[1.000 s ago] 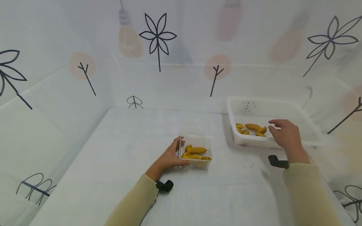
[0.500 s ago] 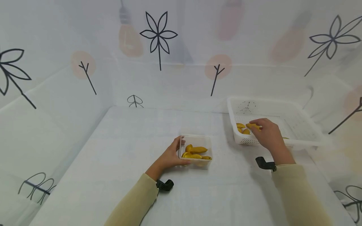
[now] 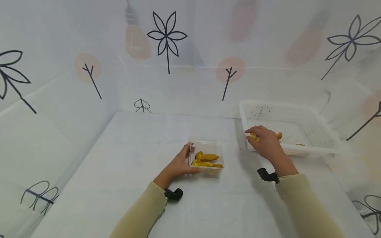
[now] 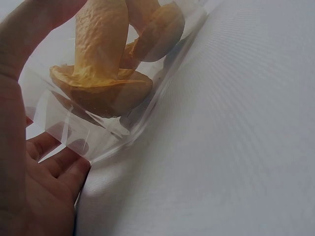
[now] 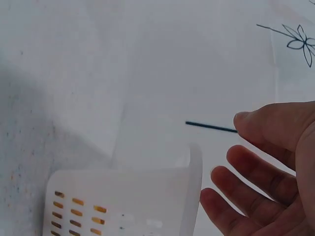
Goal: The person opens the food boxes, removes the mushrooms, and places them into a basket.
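My left hand (image 3: 177,164) grips a clear plastic box (image 3: 210,173) on the table, thumb at the near side and fingers at the far side. Several yellow mushrooms (image 3: 209,157) lie inside; the left wrist view shows a thick stem and rounded cap on one mushroom (image 4: 101,88). Over the near left corner of a white basket (image 3: 319,151) hovers my right hand (image 3: 265,144). Its thumb and fingers (image 5: 268,179) are apart, with nothing between them in the right wrist view. More yellow mushrooms (image 3: 279,136) lie in the basket, partly hidden by that hand.
The perforated basket stands at the back right of a white-covered table (image 3: 125,158), close to the back cloth (image 3: 190,89). White cloth with printed plants and light bulbs encloses the table. A small dark camera (image 3: 268,175) sits on the right wrist, another camera (image 3: 174,194) on the left.
My right hand has moved left across the basket, passing over the mushrooms, to its left end. The left hand and the box have stayed in place.
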`<state>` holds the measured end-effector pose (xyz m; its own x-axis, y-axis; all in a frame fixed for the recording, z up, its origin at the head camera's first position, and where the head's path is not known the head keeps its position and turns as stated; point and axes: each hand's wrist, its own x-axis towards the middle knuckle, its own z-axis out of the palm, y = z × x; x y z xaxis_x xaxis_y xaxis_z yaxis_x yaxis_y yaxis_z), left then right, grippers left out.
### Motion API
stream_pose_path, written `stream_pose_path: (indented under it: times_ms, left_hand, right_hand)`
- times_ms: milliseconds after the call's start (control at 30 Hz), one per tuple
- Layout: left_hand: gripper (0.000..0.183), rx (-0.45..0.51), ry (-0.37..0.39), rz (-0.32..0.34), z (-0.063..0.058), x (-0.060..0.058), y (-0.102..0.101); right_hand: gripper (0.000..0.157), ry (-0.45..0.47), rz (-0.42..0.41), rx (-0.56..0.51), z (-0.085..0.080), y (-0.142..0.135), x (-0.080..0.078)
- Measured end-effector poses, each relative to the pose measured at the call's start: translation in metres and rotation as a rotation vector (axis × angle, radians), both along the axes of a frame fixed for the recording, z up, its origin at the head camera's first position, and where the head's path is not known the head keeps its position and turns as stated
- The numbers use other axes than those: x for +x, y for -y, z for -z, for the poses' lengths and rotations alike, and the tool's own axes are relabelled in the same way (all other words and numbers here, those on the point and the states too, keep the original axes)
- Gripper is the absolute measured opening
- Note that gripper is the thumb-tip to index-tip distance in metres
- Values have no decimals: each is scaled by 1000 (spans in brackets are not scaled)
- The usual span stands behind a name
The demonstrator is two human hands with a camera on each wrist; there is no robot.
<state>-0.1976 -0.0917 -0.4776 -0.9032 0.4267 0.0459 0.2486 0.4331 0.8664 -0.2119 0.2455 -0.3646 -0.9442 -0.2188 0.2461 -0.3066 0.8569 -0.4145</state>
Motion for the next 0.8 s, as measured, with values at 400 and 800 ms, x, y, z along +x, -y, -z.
stream_pose_path:
  times_ms: [400,800]
  left_hand:
    - [111,-3,9,-4,-1,-1,0]
    - [112,-4,7,-3,1,-2,1]
  right_hand:
    - [26,-5,-75,42,1,33,6]
    - [30,21,-197,60,3,62,14]
